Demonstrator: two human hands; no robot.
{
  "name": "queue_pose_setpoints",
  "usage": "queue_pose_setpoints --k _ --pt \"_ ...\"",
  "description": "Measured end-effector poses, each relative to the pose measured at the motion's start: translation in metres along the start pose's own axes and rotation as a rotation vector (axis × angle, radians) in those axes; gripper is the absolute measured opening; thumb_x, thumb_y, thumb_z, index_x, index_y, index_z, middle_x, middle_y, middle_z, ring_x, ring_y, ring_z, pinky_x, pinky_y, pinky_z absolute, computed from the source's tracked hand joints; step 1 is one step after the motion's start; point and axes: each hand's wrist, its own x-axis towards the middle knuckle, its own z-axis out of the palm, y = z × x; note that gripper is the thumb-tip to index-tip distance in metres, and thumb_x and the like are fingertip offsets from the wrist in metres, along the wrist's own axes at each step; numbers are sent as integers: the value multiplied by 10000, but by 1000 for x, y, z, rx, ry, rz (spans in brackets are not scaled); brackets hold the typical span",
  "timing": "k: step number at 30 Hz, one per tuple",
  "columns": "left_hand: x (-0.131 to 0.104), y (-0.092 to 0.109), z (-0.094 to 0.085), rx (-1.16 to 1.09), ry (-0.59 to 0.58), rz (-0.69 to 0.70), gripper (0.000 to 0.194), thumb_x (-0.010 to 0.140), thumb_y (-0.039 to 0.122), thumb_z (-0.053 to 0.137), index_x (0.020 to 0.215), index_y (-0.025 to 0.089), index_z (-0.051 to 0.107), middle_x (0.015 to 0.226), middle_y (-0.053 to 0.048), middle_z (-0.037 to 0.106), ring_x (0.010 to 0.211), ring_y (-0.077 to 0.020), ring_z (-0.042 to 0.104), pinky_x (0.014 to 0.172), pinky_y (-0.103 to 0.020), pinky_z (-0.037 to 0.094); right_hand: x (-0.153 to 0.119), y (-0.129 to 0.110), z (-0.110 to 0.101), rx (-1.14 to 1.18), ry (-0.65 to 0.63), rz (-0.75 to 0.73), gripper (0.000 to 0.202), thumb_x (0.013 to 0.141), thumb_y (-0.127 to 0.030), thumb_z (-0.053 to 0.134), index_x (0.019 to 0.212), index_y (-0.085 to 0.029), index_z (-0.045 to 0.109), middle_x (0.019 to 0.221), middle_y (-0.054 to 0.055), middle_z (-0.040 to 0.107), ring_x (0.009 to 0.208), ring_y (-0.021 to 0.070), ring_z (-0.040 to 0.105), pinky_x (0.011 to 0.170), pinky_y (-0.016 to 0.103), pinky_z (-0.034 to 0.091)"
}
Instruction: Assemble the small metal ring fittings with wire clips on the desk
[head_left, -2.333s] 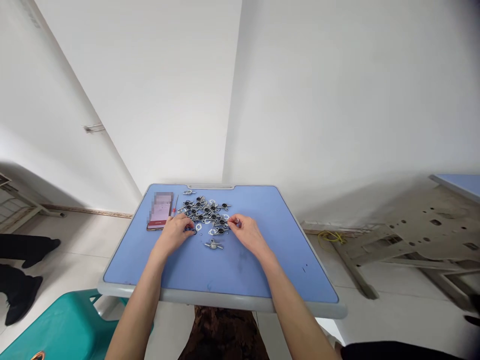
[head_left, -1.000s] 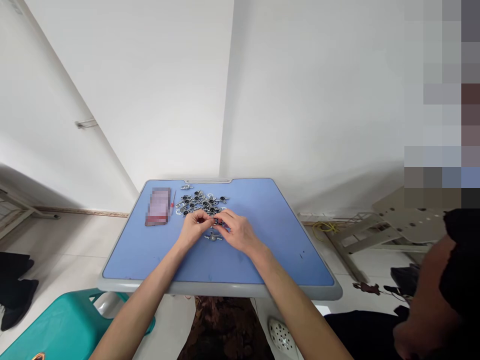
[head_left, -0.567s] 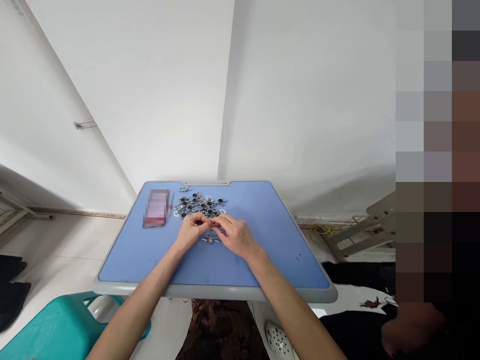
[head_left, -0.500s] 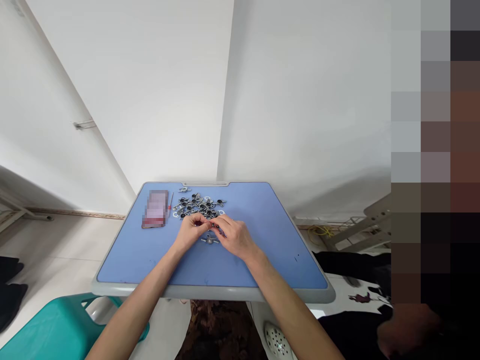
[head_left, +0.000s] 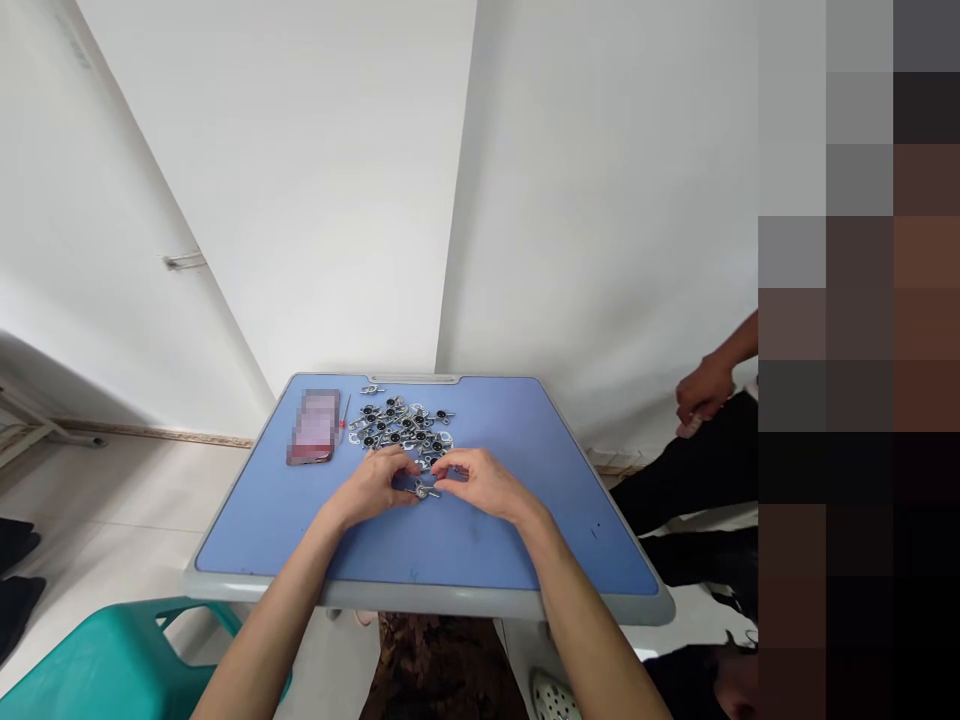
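On the blue table (head_left: 480,545), several small metal parts with black round pieces (head_left: 395,437) lie in a loose pile beyond my hands. A single metal part (head_left: 422,490) lies nearer to me, between my fingertips. My left hand (head_left: 381,485) is at its left side, thumb and fingers apart, with nothing visible in it. My right hand (head_left: 480,482) is at its right, with thumb and fingertips curved towards each other; whether something small is between them is too small to tell.
A phone (head_left: 315,428) and a thin screwdriver with a red part (head_left: 343,424) lie at the table's left. A teal stool (head_left: 112,660) stands at lower left. Another person's hand (head_left: 703,393) and dark-clothed legs are at the right, beside the table.
My hands have moved apart from their joined position, uncovering the single metal part between them. The other person's hand and leg have come into view at the right.
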Motion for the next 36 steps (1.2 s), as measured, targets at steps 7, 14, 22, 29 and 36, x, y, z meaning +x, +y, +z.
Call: queue_pose_setpoints --k 7,14,22,29,36 --pt "1 6 5 104 -42 36 173 726 238 649 894 207 621 887 -9 602 873 -193 539 814 -316 342 -2 -4 0 -83 -49 2 159 745 -164 611 872 -209 696 839 13 676 744 149 608 665 251 453" --pt "1 5 5 136 -29 38 130 737 196 616 867 202 618 844 0 595 831 -183 542 780 -300 329 0 -6 9 -138 -57 -73 158 739 -142 616 854 -213 699 870 17 693 784 155 613 689 247 453" --pt "2 4 7 125 -21 24 111 727 194 600 838 190 606 813 2 603 757 -165 542 788 -308 330 -2 -5 13 -150 -48 -53 176 761 -142 601 903 -208 682 852 20 696 764 157 619 685 251 456" --pt "4 2 8 124 -25 22 104 705 167 592 808 182 593 788 9 597 727 -155 528 767 -306 335 -1 -8 16 -202 -36 -128 173 755 -115 612 892 -210 659 879 25 660 822 160 602 717 260 466" --pt "5 -2 11 109 -24 20 81 713 190 587 793 180 587 789 -2 609 742 -166 535 780 -313 343 -1 -8 24 -264 -30 -161 178 761 -109 617 904 -210 645 895 20 633 806 147 598 700 247 454"
